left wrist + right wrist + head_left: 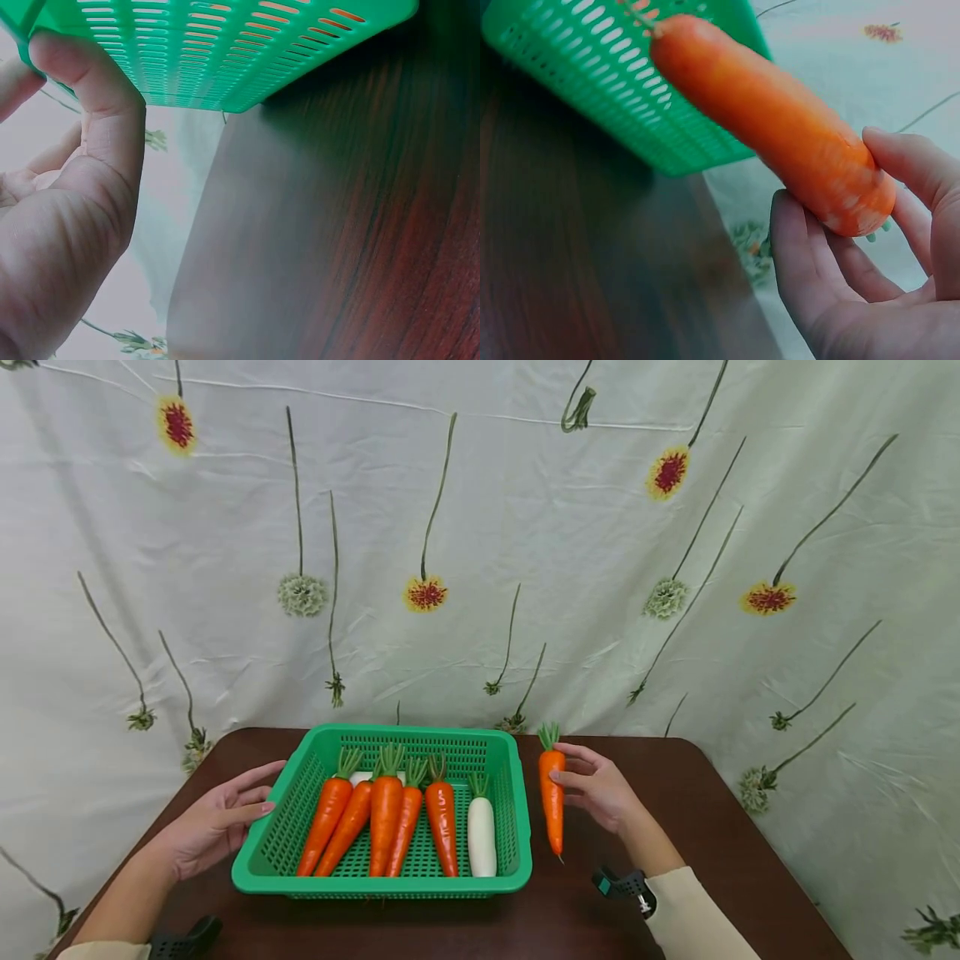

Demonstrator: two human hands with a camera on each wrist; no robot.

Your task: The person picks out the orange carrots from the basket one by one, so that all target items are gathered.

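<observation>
Two pale sleeves: left sleeve (105, 952) and right sleeve (701, 914), each with a dark wrist device, left wrist device (183, 942) and right wrist device (633, 887), over the near part of the table.

Table (450, 935): dark reddish-brown, wood-grained, far corners rounded.

Left hand (213, 822): towards the table's left edge; thumb and fingers pinch the rim at the basket's left side.

Green basket (382, 885): plastic, slotted walls, left of the table's middle, its far side near the table's far edge.

Right hand (596, 785): just beside the basket's right side, apart from it; thumb and fingers pinch the upper part of one carrot.

Held carrot (552, 793): orange, near upright, green tops up and tip down, between basket and right hand; whether the tip touches the table, cannot tell.

Five carrots (386, 827): in the basket, tops towards its far side, four grouped at left, one nearer the middle.

White radish (482, 837): one, green-topped, along the basket's right side.

White item (362, 777): behind the carrot tops, mostly hidden.

Pale cloth (525, 527): beyond the table's far edge, creased, with red-and-yellow flowers (425, 595) and stems.
</observation>
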